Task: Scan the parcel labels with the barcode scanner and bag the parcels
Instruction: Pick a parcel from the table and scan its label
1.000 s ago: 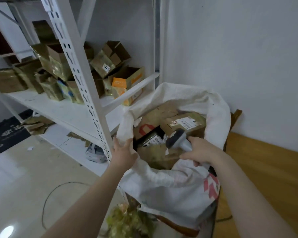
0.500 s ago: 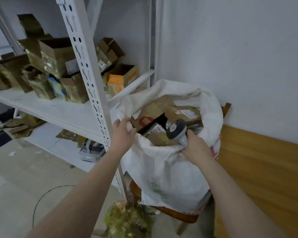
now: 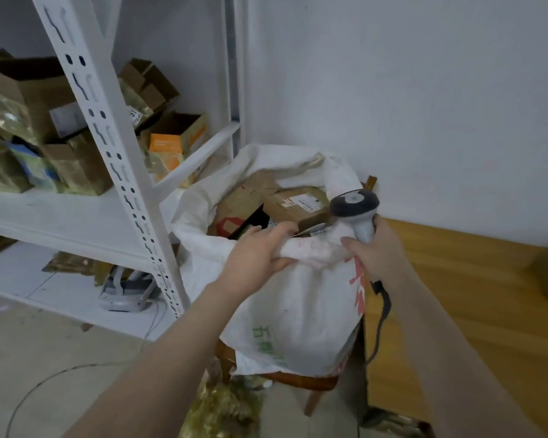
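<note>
Dim, flat light on the wall (image 3: 424,90), no hard shadows. Everything I see looks soft, and the rack post (image 3: 121,165) leans from the wide lens.

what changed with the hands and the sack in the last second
The left hand slid along the sack from its left rim to its near rim, gripping it beside the right hand. The right hand still holds the barcode scanner. The parcels stay inside.
</note>
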